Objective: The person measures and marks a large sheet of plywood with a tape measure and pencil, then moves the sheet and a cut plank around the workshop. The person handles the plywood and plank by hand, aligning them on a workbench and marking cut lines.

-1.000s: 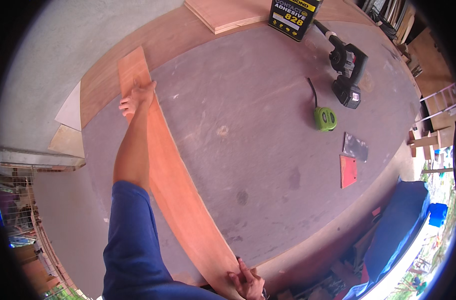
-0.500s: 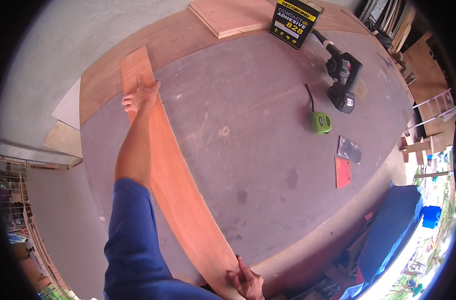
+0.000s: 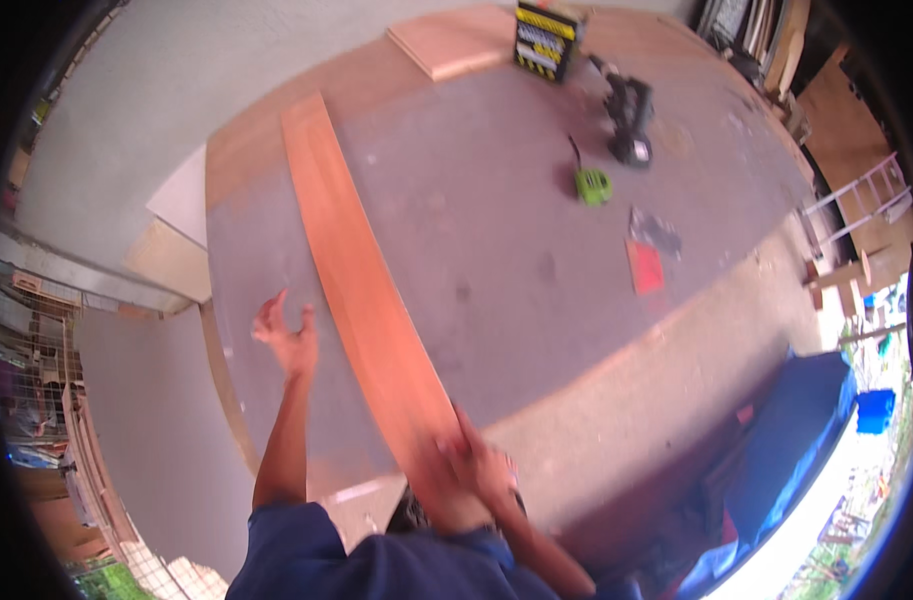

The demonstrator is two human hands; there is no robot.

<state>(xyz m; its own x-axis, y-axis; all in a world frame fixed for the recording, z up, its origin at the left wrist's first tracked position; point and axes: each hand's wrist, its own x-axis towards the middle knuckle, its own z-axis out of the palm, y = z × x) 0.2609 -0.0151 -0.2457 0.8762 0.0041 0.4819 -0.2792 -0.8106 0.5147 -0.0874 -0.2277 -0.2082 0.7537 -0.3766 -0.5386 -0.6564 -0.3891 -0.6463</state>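
A long, narrow orange-brown plywood strip (image 3: 351,255) lies lengthwise on the grey tabletop (image 3: 486,330), its near end overhanging the front edge close to my body. My right hand (image 3: 484,468) grips that near end by its right edge; the fingers are somewhat blurred. Left of the strip, my left hand (image 3: 288,335) is raised over the table with its fingers apart, touching nothing.
Toward the back are stacked plywood panels (image 3: 451,42), a black and yellow tin (image 3: 544,42) and a black cordless power tool (image 3: 626,115). A green tape measure (image 3: 593,186), a red piece (image 3: 645,268) and a grey sheet (image 3: 656,232) lie right. Blue tarp (image 3: 786,440) covers something lower right.
My left hand has let go of the strip's far part and drawn back toward me, to its left. My right hand stays at the near end. The whole view has shifted.
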